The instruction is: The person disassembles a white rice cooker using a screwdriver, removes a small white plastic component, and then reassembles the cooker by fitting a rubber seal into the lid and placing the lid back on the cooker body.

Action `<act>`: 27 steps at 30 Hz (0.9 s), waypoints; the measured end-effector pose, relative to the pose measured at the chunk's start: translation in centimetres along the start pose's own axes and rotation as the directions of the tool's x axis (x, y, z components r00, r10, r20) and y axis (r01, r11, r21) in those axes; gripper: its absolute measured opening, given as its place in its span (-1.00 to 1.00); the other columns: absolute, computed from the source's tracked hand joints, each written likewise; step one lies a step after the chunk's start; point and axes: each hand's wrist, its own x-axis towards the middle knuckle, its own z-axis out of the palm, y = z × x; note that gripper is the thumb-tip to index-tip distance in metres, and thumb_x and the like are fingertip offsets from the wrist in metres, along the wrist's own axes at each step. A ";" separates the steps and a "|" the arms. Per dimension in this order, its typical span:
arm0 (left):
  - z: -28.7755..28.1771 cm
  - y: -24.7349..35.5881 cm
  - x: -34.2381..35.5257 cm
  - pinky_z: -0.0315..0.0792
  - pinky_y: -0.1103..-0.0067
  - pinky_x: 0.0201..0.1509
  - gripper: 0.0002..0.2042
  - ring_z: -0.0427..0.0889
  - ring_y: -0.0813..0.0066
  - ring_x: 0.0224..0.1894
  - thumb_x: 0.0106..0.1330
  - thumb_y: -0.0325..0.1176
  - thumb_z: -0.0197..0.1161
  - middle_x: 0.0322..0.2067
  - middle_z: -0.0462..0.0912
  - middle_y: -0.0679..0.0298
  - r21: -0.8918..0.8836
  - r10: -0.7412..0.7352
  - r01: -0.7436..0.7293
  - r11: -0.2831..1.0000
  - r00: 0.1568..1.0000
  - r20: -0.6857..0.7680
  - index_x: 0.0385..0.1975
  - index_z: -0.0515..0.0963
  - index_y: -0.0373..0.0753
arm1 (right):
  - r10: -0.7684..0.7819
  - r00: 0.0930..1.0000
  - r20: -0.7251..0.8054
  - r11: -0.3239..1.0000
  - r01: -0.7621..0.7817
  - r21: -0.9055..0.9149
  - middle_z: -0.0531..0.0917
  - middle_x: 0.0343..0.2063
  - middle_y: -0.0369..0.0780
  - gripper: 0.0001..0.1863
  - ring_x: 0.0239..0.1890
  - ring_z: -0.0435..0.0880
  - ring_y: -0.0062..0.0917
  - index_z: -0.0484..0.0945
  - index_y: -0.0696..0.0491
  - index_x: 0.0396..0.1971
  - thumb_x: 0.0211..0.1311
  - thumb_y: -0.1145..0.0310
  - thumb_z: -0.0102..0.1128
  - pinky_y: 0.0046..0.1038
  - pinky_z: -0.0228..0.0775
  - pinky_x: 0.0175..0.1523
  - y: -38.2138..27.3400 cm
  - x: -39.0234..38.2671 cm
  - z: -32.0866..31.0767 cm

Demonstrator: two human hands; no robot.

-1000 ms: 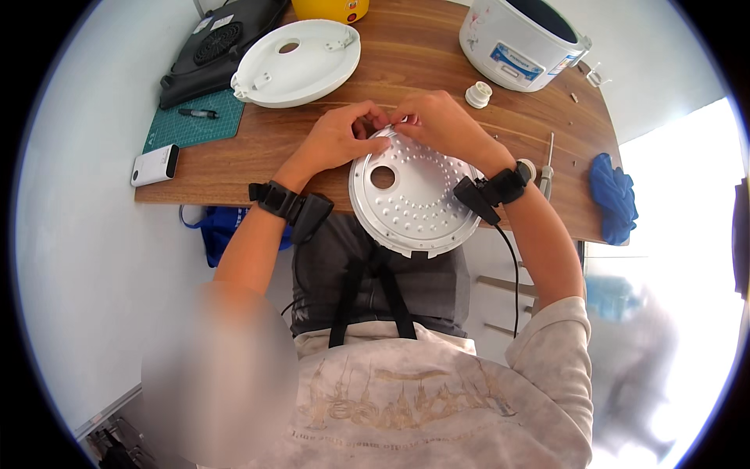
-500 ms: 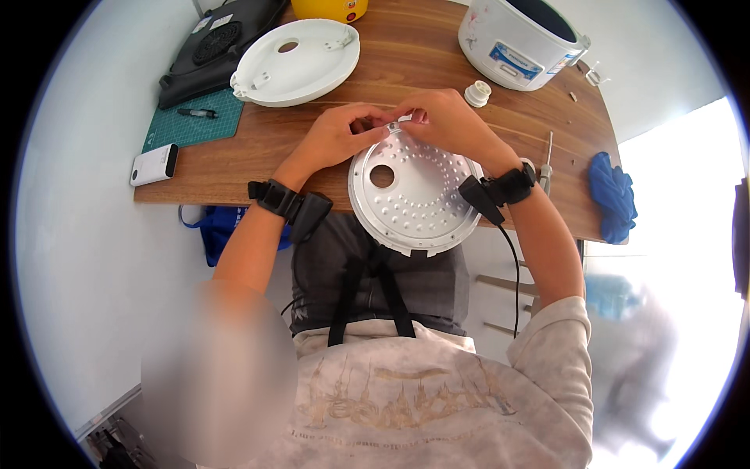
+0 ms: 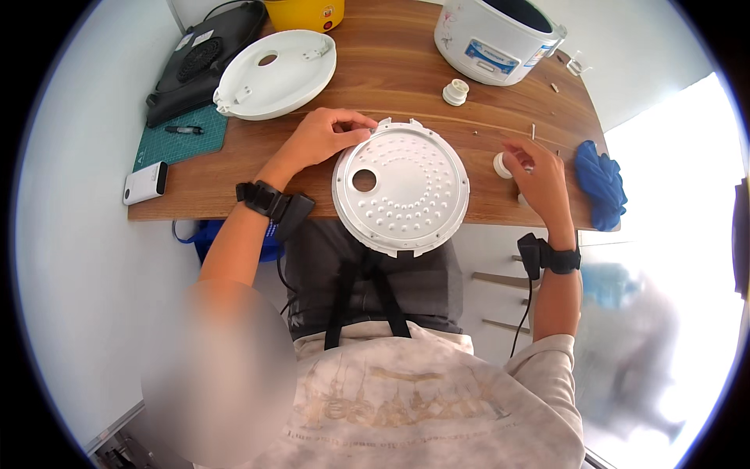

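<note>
A round silver metal lid plate [image 3: 414, 168], dimpled and with one large hole, rests at the table's front edge and overhangs my lap. At its upper left rim, my left hand [image 3: 332, 134] pinches the edge between thumb and fingers. My right hand [image 3: 541, 176] is off the plate, over a screwdriver [image 3: 533, 131] on the table's right side. Its fingers are bent and apart; they cover most of the screwdriver, so any contact is hidden. Beside these fingers lies a small white round part [image 3: 502, 165].
A white plastic lid cover [image 3: 285, 82] lies beyond my left hand. Farther back stand a white rice cooker body [image 3: 484, 47] and a yellow appliance [image 3: 312, 14]. A white knob-like part [image 3: 455, 92], blue cloth [image 3: 600, 184], cutting mat [image 3: 168, 146] and power bank [image 3: 145, 184] lie around.
My right hand has let go of the plate's upper rim and moved right to the screwdriver. My left hand stays at the rim. The whole view has shifted slightly.
</note>
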 end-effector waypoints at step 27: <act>1.0 -0.4 -0.2 0.57 0.60 -0.10 -0.69 0.77 0.46 -0.25 0.34 -0.12 0.37 -0.23 0.82 0.15 -0.002 0.043 -0.044 0.999 0.988 -0.150 -0.14 0.77 -0.24 | 0.200 0.950 -0.240 0.970 -0.226 -0.088 0.60 -0.09 -0.17 -0.62 -0.21 0.59 -0.39 0.58 0.09 0.06 0.27 0.35 0.35 -0.39 0.49 -0.09 4.9 -5.8 1.0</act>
